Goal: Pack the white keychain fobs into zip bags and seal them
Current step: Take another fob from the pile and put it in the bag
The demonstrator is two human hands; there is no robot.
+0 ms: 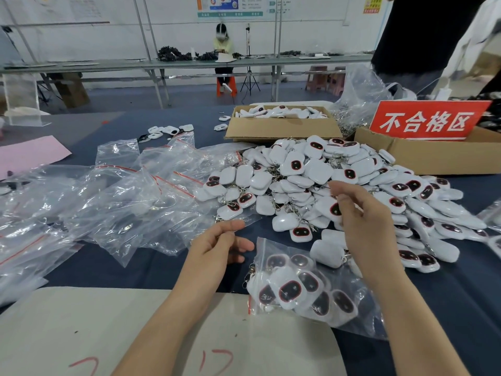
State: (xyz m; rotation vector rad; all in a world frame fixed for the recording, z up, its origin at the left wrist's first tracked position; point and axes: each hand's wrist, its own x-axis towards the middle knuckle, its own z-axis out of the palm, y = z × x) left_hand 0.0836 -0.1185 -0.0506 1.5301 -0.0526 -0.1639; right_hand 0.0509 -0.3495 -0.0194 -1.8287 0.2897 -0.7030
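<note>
Left hand (217,248) loose, fingers apart, gripping nothing. Right hand (363,226) likewise, spread over the fob pile (306,169) at 3 o'clock: glossy white rounded squares, metal clips. Filled clear zip bag (298,289) flat at 5 o'clock, between the forearms. Crinkled empty zip bags (122,191) at 9. Cardboard box (282,128) at 1.

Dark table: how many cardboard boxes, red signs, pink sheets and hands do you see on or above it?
Cardboard boxes: 2
Red signs: 1
Pink sheets: 1
Hands: 2
Total: 6
</note>
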